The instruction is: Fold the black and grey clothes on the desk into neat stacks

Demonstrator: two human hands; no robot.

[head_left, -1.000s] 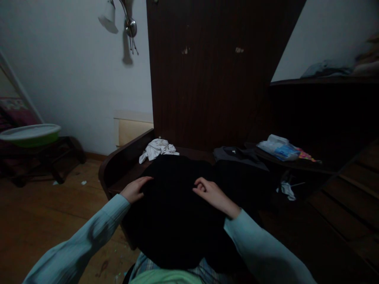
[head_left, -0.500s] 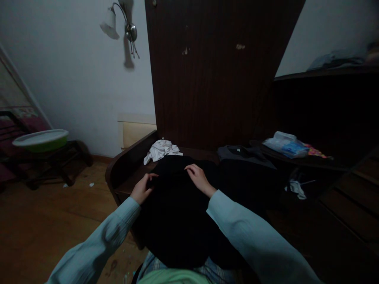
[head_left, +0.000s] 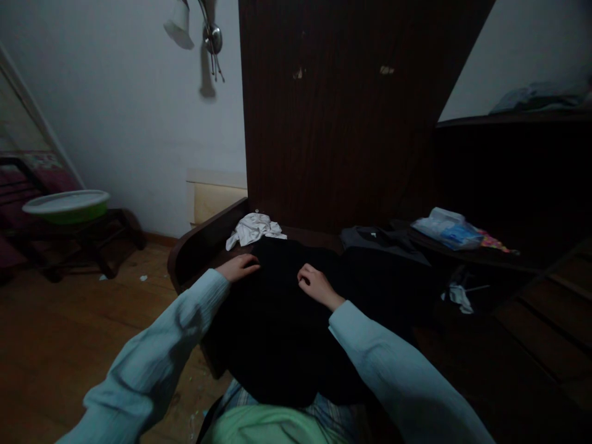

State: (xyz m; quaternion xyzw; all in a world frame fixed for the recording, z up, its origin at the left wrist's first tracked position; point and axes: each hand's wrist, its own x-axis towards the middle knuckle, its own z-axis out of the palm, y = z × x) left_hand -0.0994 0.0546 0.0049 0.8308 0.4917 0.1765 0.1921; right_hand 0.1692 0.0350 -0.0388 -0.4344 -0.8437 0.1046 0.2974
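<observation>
A large black garment [head_left: 287, 333], too dark to make out its exact kind, spreads over the dark wooden bench and down towards my lap. My left hand [head_left: 238, 267] rests at its upper left edge with the fingers stretched out over the cloth. Right of it, my right hand [head_left: 319, 287] lies on the same garment, its fingers curled in and pinching the cloth. Beyond the black garment is a crumpled white cloth [head_left: 254, 230]. A folded dark grey garment [head_left: 382, 240] lies behind it to the right.
The bench's curved armrest [head_left: 185, 250] rises on the left. On a dark shelf at right sit a clear and blue plastic package [head_left: 451, 229] and a patterned cloth [head_left: 494, 242]. A green basin [head_left: 69, 208] stands on a dark chair [head_left: 104, 246] at far left.
My left hand has shifted up and right, its fingers now flatter on the cloth. The right hand has moved slightly right and down, its fingers more curled. The view has tilted a little.
</observation>
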